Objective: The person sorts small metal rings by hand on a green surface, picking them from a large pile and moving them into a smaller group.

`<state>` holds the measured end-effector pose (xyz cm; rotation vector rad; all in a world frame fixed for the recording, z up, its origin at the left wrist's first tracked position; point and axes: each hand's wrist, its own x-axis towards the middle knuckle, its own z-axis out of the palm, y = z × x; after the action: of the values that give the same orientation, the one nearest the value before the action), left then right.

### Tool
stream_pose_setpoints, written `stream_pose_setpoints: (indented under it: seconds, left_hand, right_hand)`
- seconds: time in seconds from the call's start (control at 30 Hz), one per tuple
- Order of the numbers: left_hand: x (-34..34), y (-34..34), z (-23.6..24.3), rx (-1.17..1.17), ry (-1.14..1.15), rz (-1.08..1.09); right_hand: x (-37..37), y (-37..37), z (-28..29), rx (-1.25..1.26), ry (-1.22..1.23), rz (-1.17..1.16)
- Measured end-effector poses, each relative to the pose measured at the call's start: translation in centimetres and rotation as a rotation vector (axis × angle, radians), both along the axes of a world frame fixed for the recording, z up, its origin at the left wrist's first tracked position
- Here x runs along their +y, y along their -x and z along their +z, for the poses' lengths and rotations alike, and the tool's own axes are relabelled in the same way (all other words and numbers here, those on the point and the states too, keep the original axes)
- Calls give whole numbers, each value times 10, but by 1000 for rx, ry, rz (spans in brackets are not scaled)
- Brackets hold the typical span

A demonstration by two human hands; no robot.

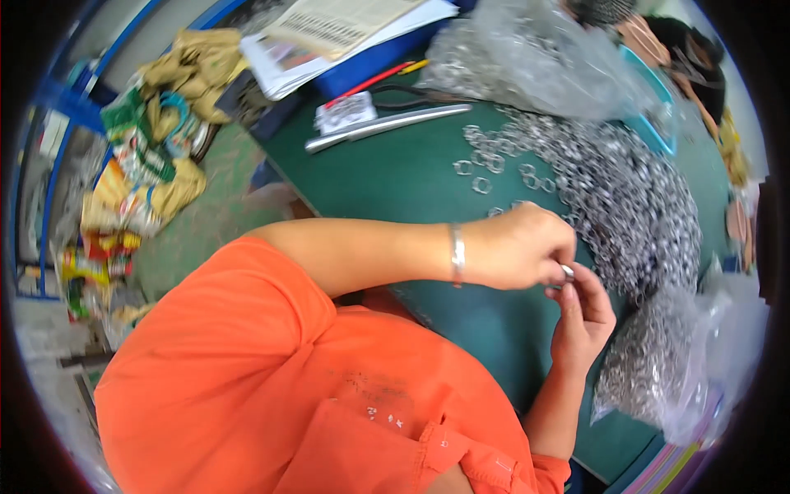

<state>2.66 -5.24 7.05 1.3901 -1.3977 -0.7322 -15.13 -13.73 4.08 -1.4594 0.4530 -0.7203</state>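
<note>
My left hand (527,247), with a silver bracelet (457,253) at its wrist, reaches across from the left with its fingers curled closed. My right hand (583,321) comes up from the lower right and meets it fingertip to fingertip. Pinched between both hands is a small shiny metal piece (568,272), too covered by fingers to tell its exact shape. Just beyond the hands lies a large pile of silver metal rings (634,189). Several loose metal rings (481,184) are scattered on the green tabletop (370,185) beside the pile.
A clear bag of metal pieces (650,362) sits right of my right hand; another plastic bag (527,58) stands at the back. Nearby are a silver bar (387,128), red pen (370,84), papers (346,29) and turquoise basket (654,99). Another person (695,62) is at far right.
</note>
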Motion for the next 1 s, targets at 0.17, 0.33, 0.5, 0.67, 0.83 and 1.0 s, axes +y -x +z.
stream_pose_setpoints:
  seconds: [0.17,0.33,0.5,0.67,0.83,1.0]
  left_hand:
    - [104,-95,-8,-229,-112,576]
    - [172,-162,-11,-814,-71,1103]
    - [173,-168,-27,-867,-24,1060]
    - [158,-184,-46,-922,-86,985]
    - [169,-193,-47,-995,-170,949]
    - [147,-159,-32,-350,-64,934]
  right_hand:
    - [-4,-44,2,314,857,202]
    - [-15,-99,-17,411,1168,203]
    - [4,-100,-15,335,1067,373]
    - [-12,-56,-16,361,913,391]
    - [-35,-11,-6,506,697,-28]
    - [-13,-19,0,522,675,152]
